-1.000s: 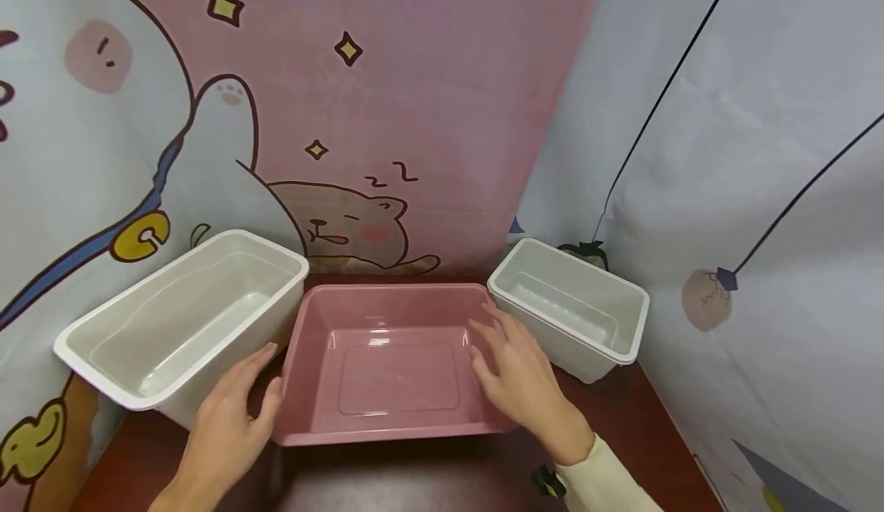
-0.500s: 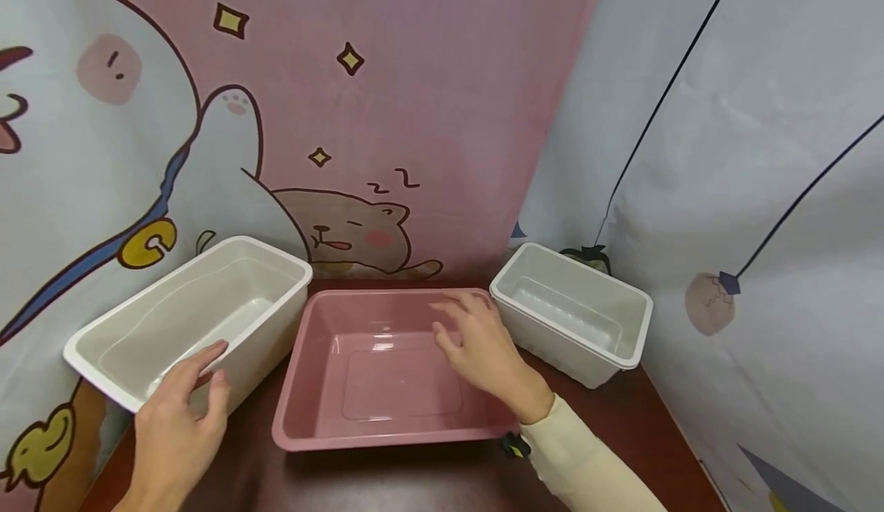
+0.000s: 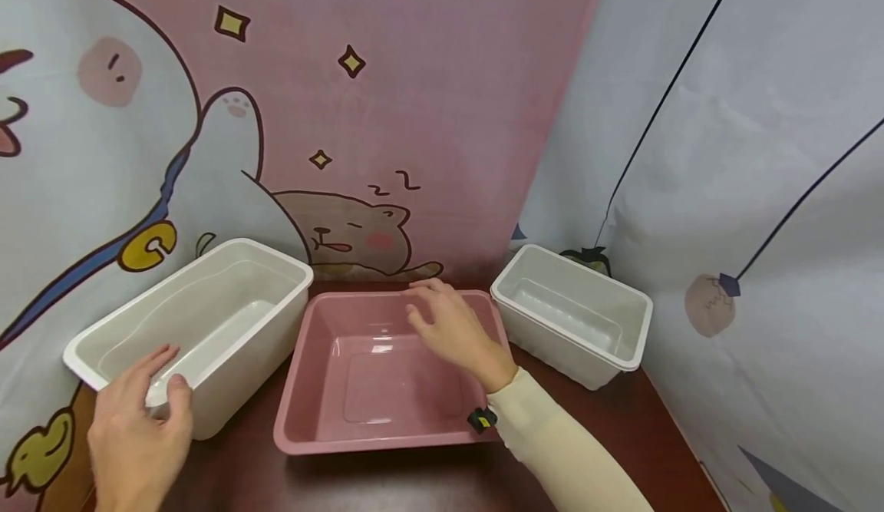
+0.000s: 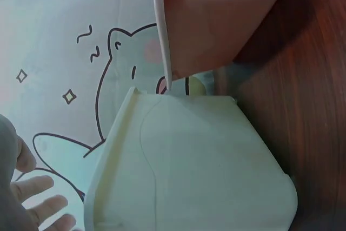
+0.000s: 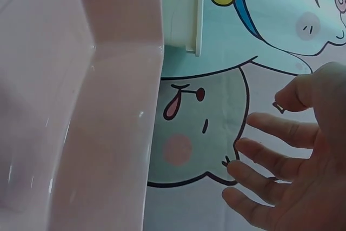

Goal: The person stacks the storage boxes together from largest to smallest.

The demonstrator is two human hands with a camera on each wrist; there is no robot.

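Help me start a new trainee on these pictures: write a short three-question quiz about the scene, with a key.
1. Multiple choice: In the head view, which hand appears over the pink basin? A) left B) right C) both
2. True or false: Each hand is gripping a container's rim.
3. Short answer: Which container is the left hand nearest to?

Key:
1. B, the right hand.
2. False; the wrist views show both hands holding nothing.
3. The left whitish bin; the hand is at its near end.
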